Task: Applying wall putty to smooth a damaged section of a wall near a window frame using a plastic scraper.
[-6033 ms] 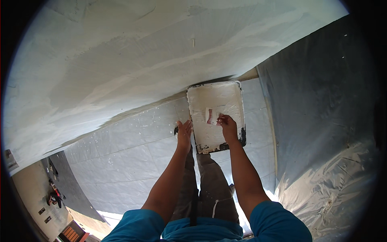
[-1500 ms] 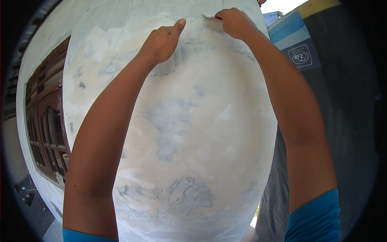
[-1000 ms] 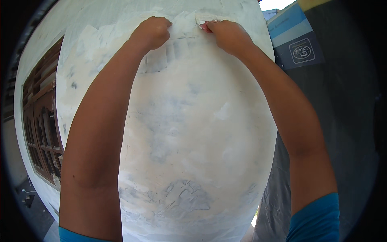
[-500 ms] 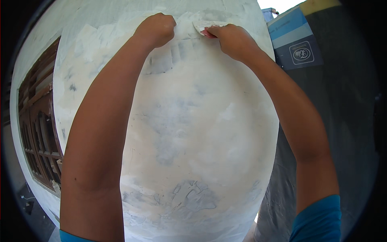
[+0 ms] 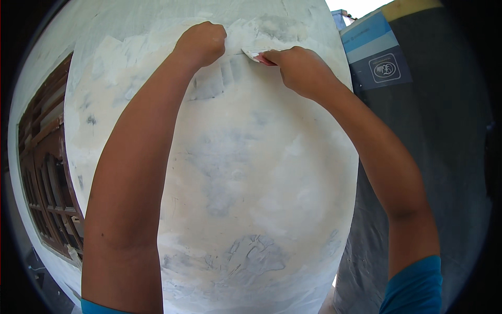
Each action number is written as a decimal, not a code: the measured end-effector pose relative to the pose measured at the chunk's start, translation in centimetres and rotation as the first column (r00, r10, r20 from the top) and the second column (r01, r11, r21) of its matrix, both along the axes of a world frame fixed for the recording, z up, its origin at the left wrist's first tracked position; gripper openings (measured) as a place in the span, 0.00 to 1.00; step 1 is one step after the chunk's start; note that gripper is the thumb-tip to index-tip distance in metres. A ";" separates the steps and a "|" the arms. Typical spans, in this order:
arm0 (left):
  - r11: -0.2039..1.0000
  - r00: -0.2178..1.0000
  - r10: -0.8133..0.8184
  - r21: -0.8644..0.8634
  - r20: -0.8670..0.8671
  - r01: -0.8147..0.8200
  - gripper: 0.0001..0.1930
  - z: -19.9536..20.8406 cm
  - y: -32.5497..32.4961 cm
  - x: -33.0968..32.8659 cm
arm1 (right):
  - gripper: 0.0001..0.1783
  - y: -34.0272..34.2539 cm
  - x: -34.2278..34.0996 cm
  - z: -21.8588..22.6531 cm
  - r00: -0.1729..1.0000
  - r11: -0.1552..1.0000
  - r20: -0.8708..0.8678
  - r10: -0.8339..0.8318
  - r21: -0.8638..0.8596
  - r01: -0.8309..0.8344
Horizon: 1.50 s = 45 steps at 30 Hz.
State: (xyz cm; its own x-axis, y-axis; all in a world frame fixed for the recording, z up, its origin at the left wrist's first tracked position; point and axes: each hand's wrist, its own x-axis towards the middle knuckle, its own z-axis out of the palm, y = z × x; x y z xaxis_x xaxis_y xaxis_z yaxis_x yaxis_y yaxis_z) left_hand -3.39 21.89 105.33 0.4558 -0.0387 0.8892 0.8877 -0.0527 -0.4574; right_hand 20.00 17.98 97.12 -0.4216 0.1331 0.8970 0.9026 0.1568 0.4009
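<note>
In front of me is a wall (image 5: 251, 152) with patchy white and cream filler and grey smudges. My right hand (image 5: 306, 70) is closed on a putty knife (image 5: 265, 58) with a reddish handle. Its blade, smeared with white filler, lies against or very near the upper wall. To the left, my left hand (image 5: 201, 43) is a closed fist held up at about the same height; whatever its fingers grip is hidden behind them. A grey, streaked patch (image 5: 277, 27) shows on the wall just above the knife.
A brown wooden window or door with panes (image 5: 49, 172) stands at the left. Dark sheeting (image 5: 439, 157) hangs along the right edge of the wall, with a blue and grey printed panel (image 5: 376, 52) at its top. Cracked, rough filler (image 5: 253, 256) marks the lower wall.
My right hand has moved down and slightly left with the putty knife, and the grey patch above it shows more. The left fist has stayed nearly in place. The view has shifted a little.
</note>
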 end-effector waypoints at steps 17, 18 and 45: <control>0.998 0.998 -0.065 -0.020 0.001 0.065 0.12 -0.4 0.3 1.3 | 0.23 -0.5 8.2 0.7 0.977 0.999 -0.209 0.049 0.030 -0.044; 0.998 0.998 -0.055 0.003 -0.010 0.055 0.12 -0.4 0.1 1.4 | 0.23 -0.7 8.9 1.6 0.976 0.998 -0.210 0.050 0.035 -0.044; 0.996 0.996 -0.089 0.021 -0.001 0.089 0.12 0.0 0.3 1.5 | 0.25 -1.0 4.6 -1.2 0.998 0.999 -0.053 0.046 0.015 -0.046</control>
State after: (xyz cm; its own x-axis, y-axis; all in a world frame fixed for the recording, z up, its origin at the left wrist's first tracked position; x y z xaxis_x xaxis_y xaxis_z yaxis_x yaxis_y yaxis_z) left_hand -1.87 22.16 105.32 0.4500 -0.0981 0.8876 0.8798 -0.1217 -0.4595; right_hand 24.63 16.95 95.94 -0.3789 0.1021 0.9198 0.9145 0.1934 0.3553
